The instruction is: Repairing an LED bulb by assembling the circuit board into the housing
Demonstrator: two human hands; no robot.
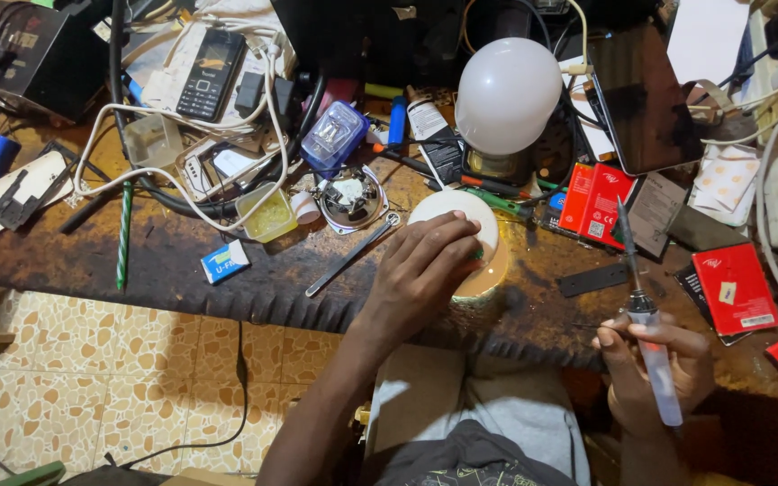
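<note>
Left hand [420, 270] sits at centre frame, fingers [456, 236] curled down over a white bulb housing [461, 216] on the dark, worn tabletop [164, 261], gripping it from above. The housing stands near the front edge of the tabletop, its lower rim glowing a warm orange beneath the palm.

Right hand [655, 360] is at lower right, fingers closed around a soldering iron [646, 324] with a pale translucent handle; its dark tip points up the frame toward the red boxes [596, 202]. The iron is well apart from the housing.

Just above the left hand stands a large white globe bulb [508, 94], upright. To the left of the hand, a pair of metal tweezers [353, 255] lies slanted on the tabletop, and beyond it a small round speaker [350, 195]. A small yellow tub [267, 214] sits further left, with a blue-and-white packet [225, 261] near the front edge. A green striped stick [124, 236] lies at the left. A black keypad phone [211, 74] rests at upper left among white cables [105, 144].
</note>
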